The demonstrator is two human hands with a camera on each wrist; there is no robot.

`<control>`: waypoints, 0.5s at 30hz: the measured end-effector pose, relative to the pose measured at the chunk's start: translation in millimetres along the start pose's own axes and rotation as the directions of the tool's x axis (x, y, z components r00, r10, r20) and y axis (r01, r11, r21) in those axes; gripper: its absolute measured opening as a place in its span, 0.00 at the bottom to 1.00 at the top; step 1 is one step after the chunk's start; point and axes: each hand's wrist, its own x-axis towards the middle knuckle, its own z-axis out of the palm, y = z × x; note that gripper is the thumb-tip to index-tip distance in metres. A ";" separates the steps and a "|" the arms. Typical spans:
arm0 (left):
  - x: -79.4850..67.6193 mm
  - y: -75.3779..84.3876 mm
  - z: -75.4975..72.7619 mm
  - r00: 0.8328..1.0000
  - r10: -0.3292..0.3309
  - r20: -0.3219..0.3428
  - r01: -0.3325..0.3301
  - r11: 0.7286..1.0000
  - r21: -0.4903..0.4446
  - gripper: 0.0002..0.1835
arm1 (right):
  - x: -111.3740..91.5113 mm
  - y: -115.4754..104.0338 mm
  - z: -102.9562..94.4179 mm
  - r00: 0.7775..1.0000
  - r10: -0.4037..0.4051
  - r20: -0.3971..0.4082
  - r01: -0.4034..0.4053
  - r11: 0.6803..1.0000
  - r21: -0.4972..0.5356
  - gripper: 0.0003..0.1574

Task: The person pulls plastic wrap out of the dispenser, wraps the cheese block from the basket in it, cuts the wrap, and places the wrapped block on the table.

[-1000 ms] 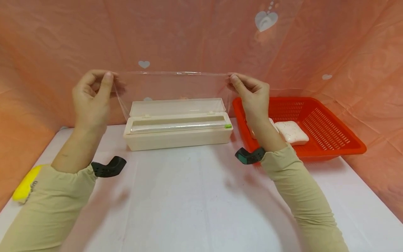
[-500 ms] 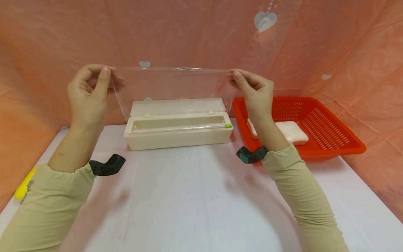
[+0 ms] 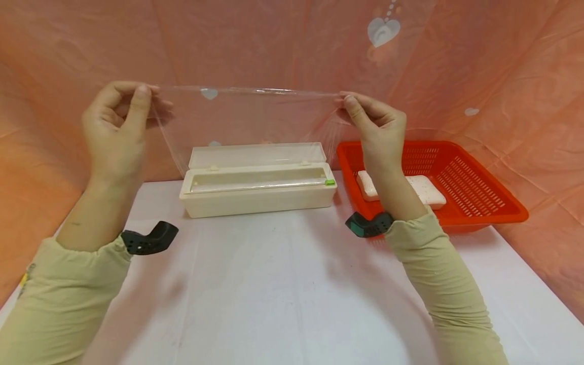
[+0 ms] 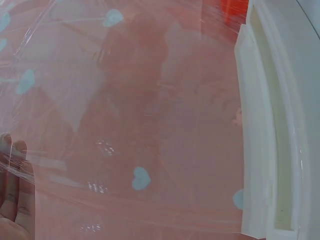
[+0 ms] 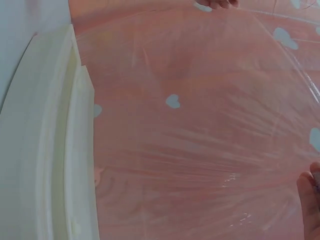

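Note:
A clear sheet of plastic wrap stretches taut between both hands, its top edge glinting. My left hand pinches its upper left corner between thumb and fingers; my right hand pinches the upper right corner. Below, the sheet runs down to a long white wrap dispenser box with its lid raised at the back. A green slide cutter sits at the right end of the box's front rim. In the left wrist view, fingers show behind the film. Creases fan out toward the right hand's fingers in the right wrist view.
A red plastic basket stands to the right, partly behind the right forearm, holding white speckled blocks. A white-covered table lies below. A pink curtain with pale hearts hangs behind. A yellow item peeks out past the left sleeve.
Both hands have risen and spread apart, the left hand farther out to the left. The wrap has lengthened upward from the box, still pinched at both corners.

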 end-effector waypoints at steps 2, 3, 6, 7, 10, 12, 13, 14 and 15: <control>-0.1 2.9 0.6 1.000 -0.001 -0.005 0.001 1.000 -0.007 0.05 | -0.1 -3.5 0.8 1.000 0.006 -0.002 -0.006 1.000 0.015 0.08; -0.3 4.6 0.6 1.000 -0.004 -0.009 0.004 1.000 -0.013 0.05 | -0.1 -5.3 1.2 1.000 0.013 -0.004 -0.013 1.000 0.029 0.08; -0.4 9.9 0.4 1.000 -0.020 -0.019 0.020 0.999 -0.042 0.04 | -0.3 -10.4 2.8 1.000 0.023 -0.009 -0.022 0.998 0.067 0.08; -0.3 11.6 0.3 0.999 -0.026 -0.023 0.025 0.998 -0.050 0.04 | -0.2 -11.7 3.1 1.000 0.017 -0.007 -0.017 0.997 0.071 0.08; 0.3 17.0 0.7 0.999 -0.037 -0.028 0.035 0.996 -0.077 0.05 | -0.2 -15.0 3.6 0.999 -0.035 0.003 0.035 0.998 0.043 0.08; 0.4 20.2 1.5 0.999 -0.041 -0.033 0.038 0.994 -0.102 0.06 | -0.3 -16.9 3.5 0.997 -0.082 0.011 0.081 0.997 0.016 0.09; 0.3 21.6 1.8 0.999 -0.038 -0.034 0.034 0.993 -0.112 0.07 | -0.6 -18.1 3.5 0.995 -0.102 0.012 0.102 0.995 0.008 0.09; 0.0 22.8 2.2 0.999 -0.033 -0.036 0.028 0.992 -0.123 0.08 | -0.9 -19.4 3.5 0.994 -0.112 0.010 0.112 0.994 0.013 0.09; -0.3 23.7 2.5 0.999 -0.014 -0.037 0.009 0.993 -0.121 0.09 | -1.3 -20.9 3.5 0.993 -0.119 0.006 0.119 0.993 0.019 0.09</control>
